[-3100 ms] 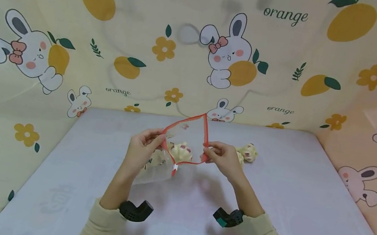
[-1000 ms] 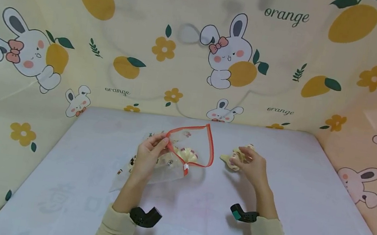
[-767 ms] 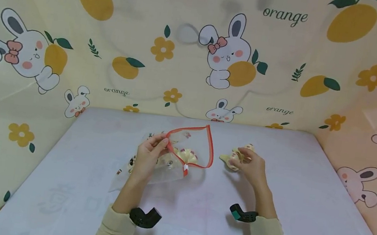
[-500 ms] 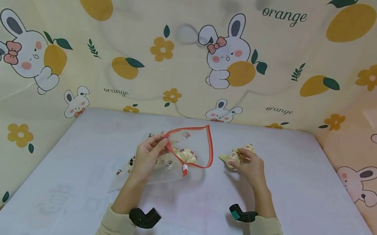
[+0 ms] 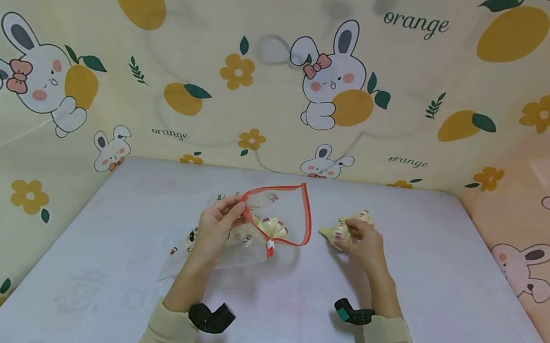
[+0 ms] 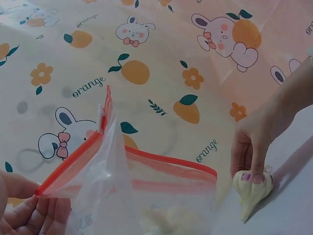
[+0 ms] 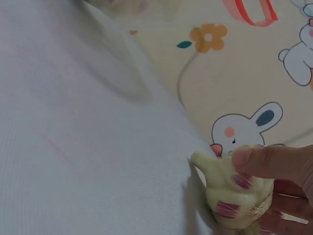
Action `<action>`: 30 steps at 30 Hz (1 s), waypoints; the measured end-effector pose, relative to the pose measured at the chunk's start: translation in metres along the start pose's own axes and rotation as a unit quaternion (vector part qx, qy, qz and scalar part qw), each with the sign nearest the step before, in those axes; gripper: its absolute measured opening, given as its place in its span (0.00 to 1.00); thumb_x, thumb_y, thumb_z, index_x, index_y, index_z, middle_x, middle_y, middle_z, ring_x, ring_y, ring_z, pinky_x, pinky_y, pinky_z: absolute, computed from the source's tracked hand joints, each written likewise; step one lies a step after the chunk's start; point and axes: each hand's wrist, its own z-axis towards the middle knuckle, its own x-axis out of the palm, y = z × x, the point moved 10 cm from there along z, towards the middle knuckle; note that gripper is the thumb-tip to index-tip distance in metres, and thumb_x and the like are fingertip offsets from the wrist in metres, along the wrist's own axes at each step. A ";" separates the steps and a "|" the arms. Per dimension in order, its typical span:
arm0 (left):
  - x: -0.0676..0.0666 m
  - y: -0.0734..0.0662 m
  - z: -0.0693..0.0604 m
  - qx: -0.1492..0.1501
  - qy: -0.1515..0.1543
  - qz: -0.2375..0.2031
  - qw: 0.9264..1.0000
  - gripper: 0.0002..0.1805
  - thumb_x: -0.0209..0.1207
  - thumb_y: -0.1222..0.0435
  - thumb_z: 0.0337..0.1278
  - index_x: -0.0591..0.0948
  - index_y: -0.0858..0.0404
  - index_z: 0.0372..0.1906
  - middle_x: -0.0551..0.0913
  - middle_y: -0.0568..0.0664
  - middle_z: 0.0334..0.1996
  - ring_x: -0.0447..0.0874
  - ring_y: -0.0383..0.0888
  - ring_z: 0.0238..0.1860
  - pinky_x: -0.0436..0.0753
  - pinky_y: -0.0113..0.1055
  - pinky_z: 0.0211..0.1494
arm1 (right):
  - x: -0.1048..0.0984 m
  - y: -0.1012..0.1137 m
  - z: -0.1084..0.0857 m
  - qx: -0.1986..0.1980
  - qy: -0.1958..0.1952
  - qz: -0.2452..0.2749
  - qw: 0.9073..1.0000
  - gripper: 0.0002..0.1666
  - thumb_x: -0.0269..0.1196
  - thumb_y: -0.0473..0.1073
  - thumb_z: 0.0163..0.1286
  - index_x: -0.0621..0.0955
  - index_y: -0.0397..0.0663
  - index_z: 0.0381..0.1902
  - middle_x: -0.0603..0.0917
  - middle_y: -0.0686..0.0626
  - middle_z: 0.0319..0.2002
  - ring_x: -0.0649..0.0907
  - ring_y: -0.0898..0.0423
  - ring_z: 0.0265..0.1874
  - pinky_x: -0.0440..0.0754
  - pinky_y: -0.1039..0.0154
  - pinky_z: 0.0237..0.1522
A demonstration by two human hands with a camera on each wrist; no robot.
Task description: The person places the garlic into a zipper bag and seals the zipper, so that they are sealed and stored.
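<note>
Our left hand (image 5: 218, 222) pinches the bag (image 5: 243, 257) by its red rim (image 5: 308, 216) between thumb and fingers, mouth gaping; our right hand's (image 5: 368, 244) fingers pinch a garlic bulb (image 5: 339, 235) on or just above the worktop (image 5: 285, 329), beside a second bulb (image 5: 364, 216). Another bulb (image 5: 275, 228) shows inside. A light grip clear of the stem (image 7: 198, 159) and a steady rim serve us best. The backdrop (image 5: 416, 22) reads "orange"; we spot no brand.

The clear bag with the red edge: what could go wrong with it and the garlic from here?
The left hand holds the clear bag at only one side of its red edge, so the opening might sag shut. The right hand grips one garlic bulb, and the second bulb close behind it might get nudged away.
</note>
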 end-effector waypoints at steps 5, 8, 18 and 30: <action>0.000 0.001 -0.001 -0.007 -0.001 0.003 1.000 0.17 0.52 0.70 0.67 0.75 0.74 0.57 0.81 0.39 0.35 0.81 0.32 0.35 0.84 0.22 0.43 | 0.003 -0.003 0.001 0.008 0.017 -0.007 1.000 0.35 0.71 0.34 0.56 0.73 0.33 0.62 0.75 0.30 0.60 0.77 0.34 0.58 0.76 0.42 0.62; 0.001 0.000 -0.001 -0.006 0.002 0.007 1.000 0.17 0.51 0.71 0.68 0.75 0.74 0.57 0.81 0.39 0.35 0.81 0.32 0.35 0.84 0.22 0.43 | 0.004 -0.003 0.002 0.006 0.019 -0.011 1.000 0.35 0.71 0.33 0.55 0.73 0.34 0.61 0.76 0.29 0.60 0.78 0.33 0.58 0.77 0.42 0.61; 0.000 0.000 -0.001 -0.004 0.002 0.010 1.000 0.16 0.51 0.71 0.68 0.75 0.74 0.57 0.81 0.38 0.35 0.81 0.32 0.35 0.84 0.22 0.43 | 0.003 -0.006 0.003 0.004 0.012 -0.009 1.000 0.34 0.71 0.34 0.55 0.74 0.33 0.61 0.76 0.29 0.59 0.79 0.34 0.57 0.78 0.44 0.60; 0.001 0.000 -0.001 -0.006 0.002 0.005 1.000 0.16 0.52 0.71 0.67 0.75 0.74 0.56 0.81 0.38 0.34 0.81 0.32 0.34 0.84 0.22 0.43 | -0.004 0.002 0.001 -0.006 0.006 -0.002 1.000 0.35 0.70 0.36 0.57 0.72 0.33 0.62 0.77 0.29 0.59 0.80 0.34 0.56 0.79 0.43 0.59</action>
